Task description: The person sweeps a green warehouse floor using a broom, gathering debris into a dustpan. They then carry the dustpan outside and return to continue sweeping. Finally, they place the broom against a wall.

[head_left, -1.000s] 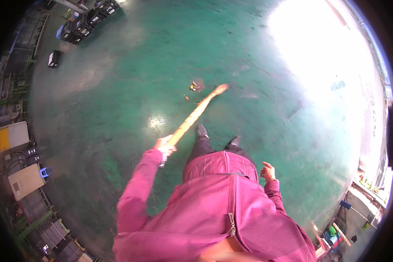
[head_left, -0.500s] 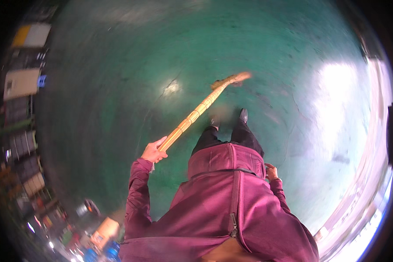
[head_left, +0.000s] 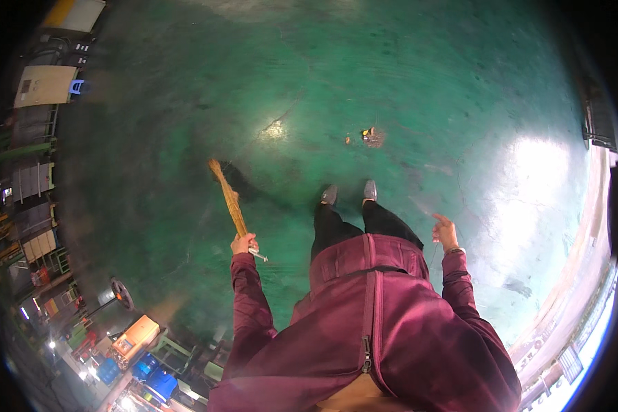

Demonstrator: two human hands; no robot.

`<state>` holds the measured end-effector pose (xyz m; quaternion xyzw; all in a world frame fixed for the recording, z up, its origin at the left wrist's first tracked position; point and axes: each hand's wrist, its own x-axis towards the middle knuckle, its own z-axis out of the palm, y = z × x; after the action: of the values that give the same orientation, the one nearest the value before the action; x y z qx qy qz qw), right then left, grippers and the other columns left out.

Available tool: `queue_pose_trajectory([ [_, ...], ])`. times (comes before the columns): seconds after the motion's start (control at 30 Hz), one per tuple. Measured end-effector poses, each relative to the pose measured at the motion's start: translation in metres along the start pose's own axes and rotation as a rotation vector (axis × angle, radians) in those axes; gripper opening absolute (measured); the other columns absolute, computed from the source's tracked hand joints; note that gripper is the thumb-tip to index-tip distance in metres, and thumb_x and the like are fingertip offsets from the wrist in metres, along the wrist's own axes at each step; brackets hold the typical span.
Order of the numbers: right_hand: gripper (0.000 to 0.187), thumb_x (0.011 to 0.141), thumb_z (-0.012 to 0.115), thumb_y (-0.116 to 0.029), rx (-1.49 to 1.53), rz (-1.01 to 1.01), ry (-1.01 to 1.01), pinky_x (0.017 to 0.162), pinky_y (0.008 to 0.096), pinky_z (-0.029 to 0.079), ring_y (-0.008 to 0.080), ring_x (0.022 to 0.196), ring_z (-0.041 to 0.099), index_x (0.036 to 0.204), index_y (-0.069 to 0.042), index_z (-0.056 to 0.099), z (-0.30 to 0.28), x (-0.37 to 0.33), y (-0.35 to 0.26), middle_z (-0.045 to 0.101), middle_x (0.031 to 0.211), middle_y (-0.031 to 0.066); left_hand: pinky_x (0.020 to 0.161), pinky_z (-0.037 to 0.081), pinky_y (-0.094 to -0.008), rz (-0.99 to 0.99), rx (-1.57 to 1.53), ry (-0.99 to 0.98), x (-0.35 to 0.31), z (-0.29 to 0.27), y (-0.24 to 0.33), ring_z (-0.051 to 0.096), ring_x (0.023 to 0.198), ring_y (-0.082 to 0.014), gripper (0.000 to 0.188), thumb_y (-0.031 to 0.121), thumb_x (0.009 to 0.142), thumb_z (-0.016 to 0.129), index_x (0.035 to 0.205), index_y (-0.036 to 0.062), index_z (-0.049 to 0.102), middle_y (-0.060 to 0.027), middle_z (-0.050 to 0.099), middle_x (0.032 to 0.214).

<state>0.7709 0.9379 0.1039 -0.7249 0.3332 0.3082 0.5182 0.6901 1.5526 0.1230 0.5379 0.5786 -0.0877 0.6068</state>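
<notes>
My left hand point(head_left: 243, 244) is wrapped round the handle of a straw-coloured broom point(head_left: 232, 204), out to the left of my legs. Its brush end points forward and a little left, with a dark shadow beside it on the green floor. A white cord or tip hangs out below the hand. To the right of my hips, my right hand point(head_left: 446, 232) holds nothing and its fingers are apart, the index finger stretched out. A small pile of debris point(head_left: 373, 137) lies on the floor ahead of my feet, with a small loose bit just left of it.
Green painted floor point(head_left: 364, 75) with thin cracks spreads around my shoes point(head_left: 370, 189). Cabinets point(head_left: 44, 86) and racks line the far left. A wheel point(head_left: 122, 294), an orange box point(head_left: 136, 336) and blue containers point(head_left: 159, 384) stand at the lower left. Bright light falls on the right.
The broom has swung from ahead of my feet over to the left, uncovering the debris pile. My right hand has moved out from my hip, away from the jacket.
</notes>
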Motion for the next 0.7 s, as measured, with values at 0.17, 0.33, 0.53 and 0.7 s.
queue_pose_trajectory([
  [0.17, 0.039, 0.076, 0.037, -0.004, -0.027, 0.095, -0.025, 0.038, 0.0269, 0.045, 0.0131, 0.046, 0.048, 0.112, -0.010, 0.052, -0.027, 0.003, 0.022, 0.050, 0.061, 0.0056, 0.032, 0.032, -0.0274, -0.143, 0.014, -0.237, 0.005, 0.080, -0.045, 0.042, 0.035, -0.0134, 0.017, 0.000, 0.066, 0.059, 0.072, 0.0053, 0.045, -0.0038, 0.042, 0.047],
  [0.33, 0.038, 0.077, 0.038, -0.005, -0.057, 0.246, -0.046, 0.038, 0.0278, 0.045, 0.0133, 0.043, 0.047, 0.112, -0.010, 0.052, -0.059, -0.002, 0.071, 0.049, 0.060, 0.0058, 0.032, 0.032, -0.0272, -0.119, 0.250, -0.382, -0.072, 0.200, -0.090, 0.040, 0.036, -0.0116, 0.038, -0.004, 0.064, 0.058, 0.097, 0.0085, 0.044, -0.0036, 0.042, 0.050],
  [0.53, 0.037, 0.077, 0.038, -0.005, 0.040, 0.324, -0.046, 0.037, 0.0283, 0.045, 0.0141, 0.043, 0.047, 0.111, -0.009, 0.052, -0.088, -0.001, 0.096, 0.049, 0.058, 0.0053, 0.031, 0.032, -0.0270, -0.309, 0.015, -0.593, -0.123, 0.283, -0.073, 0.040, 0.034, -0.0121, 0.030, -0.005, 0.064, 0.056, 0.085, 0.0112, 0.044, -0.0033, 0.040, 0.050],
  [0.7, 0.038, 0.078, 0.036, -0.005, 0.091, 0.201, 0.005, 0.040, 0.0284, 0.045, 0.0138, 0.045, 0.047, 0.114, -0.008, 0.050, -0.105, 0.018, 0.080, 0.047, 0.059, 0.0038, 0.034, 0.030, -0.0230, -0.366, -0.129, -0.717, -0.158, 0.274, -0.030, 0.038, 0.038, -0.0093, 0.037, -0.003, 0.069, 0.057, 0.100, 0.0126, 0.047, -0.0042, 0.044, 0.057],
])
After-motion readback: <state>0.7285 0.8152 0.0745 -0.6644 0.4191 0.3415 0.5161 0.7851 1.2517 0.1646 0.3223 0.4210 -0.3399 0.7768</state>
